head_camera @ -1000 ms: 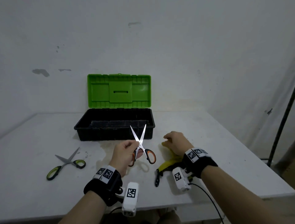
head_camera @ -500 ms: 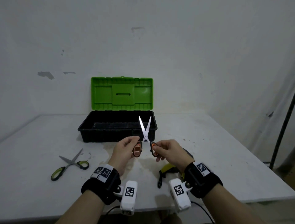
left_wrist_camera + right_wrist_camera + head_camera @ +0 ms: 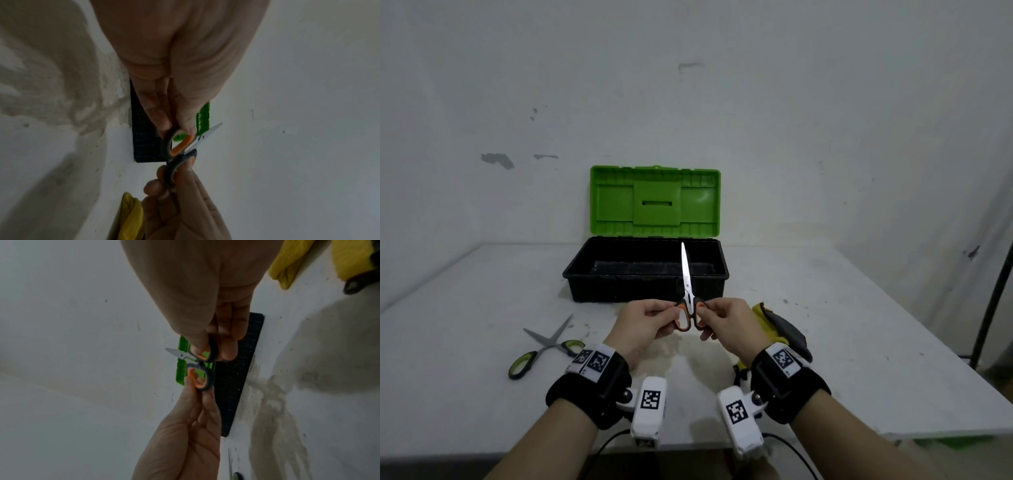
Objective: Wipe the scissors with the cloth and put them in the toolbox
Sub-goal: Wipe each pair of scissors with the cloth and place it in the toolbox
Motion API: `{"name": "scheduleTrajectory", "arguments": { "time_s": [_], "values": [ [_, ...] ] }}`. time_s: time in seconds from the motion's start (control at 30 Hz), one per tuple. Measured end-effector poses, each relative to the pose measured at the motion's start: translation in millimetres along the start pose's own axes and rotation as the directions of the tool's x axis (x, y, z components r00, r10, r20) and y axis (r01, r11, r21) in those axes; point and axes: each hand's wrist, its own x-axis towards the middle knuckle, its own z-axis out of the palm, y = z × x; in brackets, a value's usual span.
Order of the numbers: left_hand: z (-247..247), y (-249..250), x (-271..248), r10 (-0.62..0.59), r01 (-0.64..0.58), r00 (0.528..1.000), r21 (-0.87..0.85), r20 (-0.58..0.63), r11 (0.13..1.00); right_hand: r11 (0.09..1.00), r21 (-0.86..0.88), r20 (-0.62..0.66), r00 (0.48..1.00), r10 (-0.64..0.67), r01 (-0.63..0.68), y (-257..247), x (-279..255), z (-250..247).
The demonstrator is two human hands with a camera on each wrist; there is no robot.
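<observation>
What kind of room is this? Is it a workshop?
Probably a plain work corner, maybe a workshop: a bare scuffed wall, a stained white table, an open green-lidded toolbox and scissors lying out.

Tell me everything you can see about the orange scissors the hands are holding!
The orange scissors have shiny silver metal blades and dark grey handle loops lined with orange. The blades are shut together and point up and away, in front of the open toolbox. They are held in the air above the table, touching nothing else. The left hand pinches the left loop and the right hand pinches the right loop. The yellow cloth lies apart from them.
</observation>
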Motion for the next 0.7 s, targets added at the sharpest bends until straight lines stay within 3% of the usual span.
{"name": "scheduleTrajectory", "arguments": {
  "time_s": [0.1, 0.27, 0.43, 0.53, 0.7],
  "values": [
    [-4.2, 6.4, 6.1, 0.01, -0.01, 0.999, 0.0, -0.045, 1.0, 1.0, 0.006, -0.104, 0.994, -0.023, 0.024, -7.9, 3.6, 8.8],
    [-13.2, 22.5, 18.5, 0.018, -0.019, 0.997, -0.014, -0.07, 1.0, 0.956, -0.269, -0.164, 0.973, -0.162, 0.114, -30.3, 15.5, 27.6],
    [-26.9, 39.6, 34.3, 0.07, -0.069, 0.996, 0.021, -0.047, 0.997, 0.904, -0.409, -0.181, 0.96, -0.215, 0.125, -52.2, 42.6, 38.0],
    [-50.5, 55.5, 52.8, 0.126, -0.121, 0.991, 0.086, -0.055, 0.989, 0.892, -0.447, -0.218, 0.958, -0.184, 0.069, -68.1, 71.9, 30.7],
    [-134.5, 55.2, 104.0, 0.263, -0.181, 0.934, 0.314, -0.242, 0.932, 0.872, -0.484, -0.2, 0.979, -0.023, -0.078, -79.4, 136.8, 28.2]
  ]
}}
